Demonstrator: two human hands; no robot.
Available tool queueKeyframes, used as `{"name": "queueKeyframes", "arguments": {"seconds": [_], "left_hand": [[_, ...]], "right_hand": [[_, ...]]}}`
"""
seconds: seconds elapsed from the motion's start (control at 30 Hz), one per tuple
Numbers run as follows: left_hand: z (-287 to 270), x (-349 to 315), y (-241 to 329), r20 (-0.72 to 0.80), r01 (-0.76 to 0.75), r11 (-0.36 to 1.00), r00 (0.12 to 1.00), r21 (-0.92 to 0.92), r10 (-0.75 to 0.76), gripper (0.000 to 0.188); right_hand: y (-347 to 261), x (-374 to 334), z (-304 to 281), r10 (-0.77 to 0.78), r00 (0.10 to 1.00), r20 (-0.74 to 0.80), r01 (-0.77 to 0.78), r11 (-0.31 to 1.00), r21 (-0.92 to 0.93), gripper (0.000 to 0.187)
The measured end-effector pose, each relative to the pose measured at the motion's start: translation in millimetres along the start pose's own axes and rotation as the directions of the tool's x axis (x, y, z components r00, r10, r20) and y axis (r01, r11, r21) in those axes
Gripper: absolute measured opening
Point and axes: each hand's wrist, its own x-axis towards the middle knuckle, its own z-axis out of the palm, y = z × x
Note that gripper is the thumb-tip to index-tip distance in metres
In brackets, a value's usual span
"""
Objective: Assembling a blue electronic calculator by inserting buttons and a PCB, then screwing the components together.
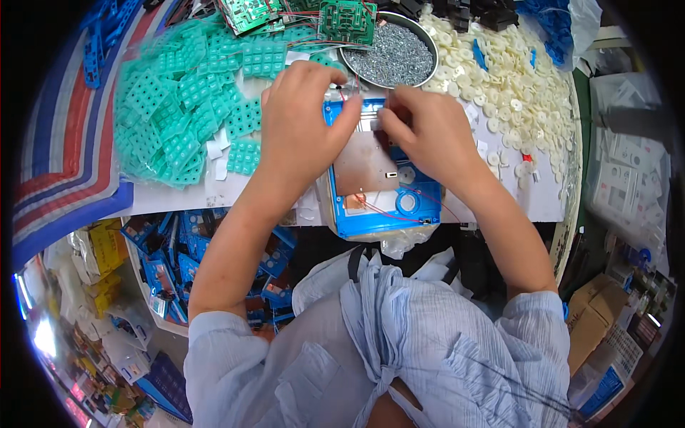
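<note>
So, some hand assembly on a blue casing [349, 228] looks to be in hand, probably the seating of small parts or wires at its far end, though that's a guess. The casing is laid at the near edge of the table, with a brown circuit board [360, 171] lying over its middle and red wires [385, 211] strung across its near end. For the next move, a light fingertip grip seems called for, with the wires kept unsnagged.

As for pose, both forearms are angled inward from either side of the casing. The left hand [303, 114] is arched over the casing's far left corner, fingers curled and thumb pointed forward. The right hand [432, 128] is bent over the far right part, thumb and fingers drawn together. Whether anything's gripped in either can't be told.
</note>
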Motion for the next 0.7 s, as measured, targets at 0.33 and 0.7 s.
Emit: {"name": "queueKeyframes", "arguments": {"seconds": [0.33,0.7], "left_hand": [[10,4,0,0.042,0.017,1.000,0.999,-0.008,-0.017,0.009],[14,-1,9,0.050,-0.191,0.981,0.981,0.037,0.189,0.010]], "right_hand": [[-9,-48,-1,-0.337,0.941,-0.018,0.336,0.942,-0.018,0.019],[26,-11,-30,-0.395,0.911,-0.121,0.394,0.918,-0.036,0.035]]}}
